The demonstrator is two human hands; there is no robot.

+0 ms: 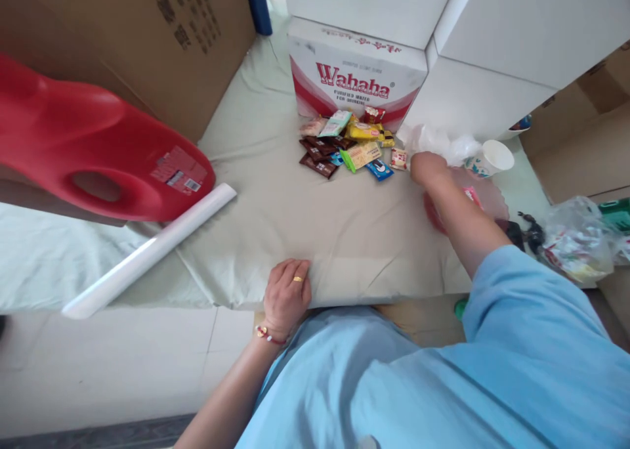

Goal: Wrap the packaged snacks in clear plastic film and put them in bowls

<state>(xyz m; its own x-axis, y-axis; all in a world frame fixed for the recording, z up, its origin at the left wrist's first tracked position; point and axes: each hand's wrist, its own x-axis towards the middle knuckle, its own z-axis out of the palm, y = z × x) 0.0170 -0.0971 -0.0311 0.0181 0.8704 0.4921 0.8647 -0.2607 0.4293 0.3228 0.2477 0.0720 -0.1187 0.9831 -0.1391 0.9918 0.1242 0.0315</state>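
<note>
My left hand rests on the table's front edge, its fingers curled in and nothing visible in them. My right hand reaches over a pinkish clear plastic bowl, bent downward so its fingers are hidden. Just left of that hand lies a small cream and red snack packet. Behind it is a crumpled clear plastic bag. A pile of wrapped snacks sits further left, with dark brown packets, a yellow packet, a green-ended packet and a blue packet.
A Wahaha carton stands behind the snacks, against white cabinets. On the left are a big red jug, a white plastic roll and a large cardboard box. A paper cup and a filled plastic bag lie right.
</note>
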